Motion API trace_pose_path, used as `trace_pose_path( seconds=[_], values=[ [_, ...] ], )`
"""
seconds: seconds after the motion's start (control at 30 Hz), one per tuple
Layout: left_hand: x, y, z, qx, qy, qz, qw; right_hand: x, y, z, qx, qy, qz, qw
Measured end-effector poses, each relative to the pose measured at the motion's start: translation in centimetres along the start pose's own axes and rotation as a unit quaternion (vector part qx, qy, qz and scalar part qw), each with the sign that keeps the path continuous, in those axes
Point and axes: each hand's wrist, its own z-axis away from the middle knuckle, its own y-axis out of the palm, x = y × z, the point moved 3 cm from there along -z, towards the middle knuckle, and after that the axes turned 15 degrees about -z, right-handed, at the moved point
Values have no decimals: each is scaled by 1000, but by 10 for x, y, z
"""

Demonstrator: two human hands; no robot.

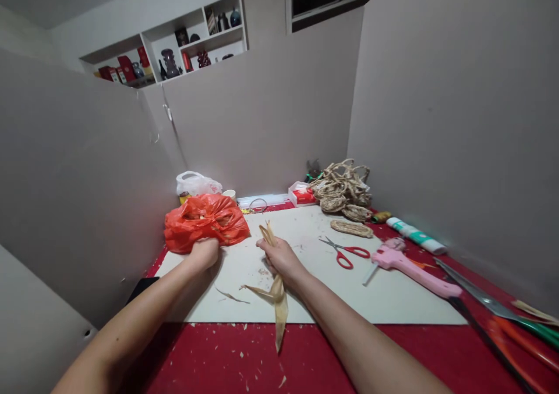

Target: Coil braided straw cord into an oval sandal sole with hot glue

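Note:
My right hand (282, 258) is closed around a dry, straw-coloured corn husk (280, 309). The husk's narrow looped end rises above my fingers, and its pointed, split tails hang below the wrist. My left hand (206, 253) is curled at the front edge of an orange-red plastic bag (203, 222), touching or nearly touching it. Its fingertips are hidden, so what it may hold does not show. Both hands are over a white board (349, 304), and a thin husk strip (231, 295) lies between them.
On the right lie red-handled scissors (345, 251), a pink glue gun (414, 272), large shears (484, 292) and a white-green roll (417, 235). Coiled cord (343, 187) is heaped behind, beside a red-white box (301, 193). Grey panels (262, 126) enclose the red table (209, 359).

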Motion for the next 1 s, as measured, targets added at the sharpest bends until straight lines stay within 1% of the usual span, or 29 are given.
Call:
trace_pose_path(
  seconds=[0.07, 0.1, 0.17, 0.2, 0.27, 0.33, 0.4, 0.47, 0.57, 0.67, 0.83, 1.0],
  values=[
    [3, -10, 3, -14, -9, 62, 998, 3, 2, 2, 10, 14, -22, 1000],
    [0, -14, 6, -18, -9, 101, 995, 5, 3, 4, 21, 26, -33, 999],
    [-12, -18, 13, -14, 1, 194, 981, 7, 8, 8, 63, 57, -49, 995],
    [-21, -17, 17, -6, 9, 244, 970, 8, 10, 11, 89, 75, -54, 992],
    [-41, -11, 26, 25, 30, 343, 939, 8, 16, 18, 140, 110, -59, 982],
    [-57, -3, 34, 47, 42, 428, 902, 5, 22, 24, 183, 138, -58, 972],
    [-66, 5, 38, 50, 29, 498, 865, 2, 27, 29, 213, 155, -54, 963],
    [-66, 11, 39, 42, 2, 554, 831, -2, 29, 31, 230, 158, -48, 959],
    [-58, 15, 38, 20, -46, 619, 784, -4, 27, 31, 228, 141, -39, 963],
    [-49, 17, 39, 8, -86, 660, 746, -5, 22, 29, 203, 113, -35, 972],
    [-44, 26, 43, 35, -122, 698, 705, -8, 17, 27, 178, 98, -28, 979],
    [-33, 34, 35, 66, -133, 723, 675, -11, 9, 21, 150, 97, -18, 984]
  ],
)
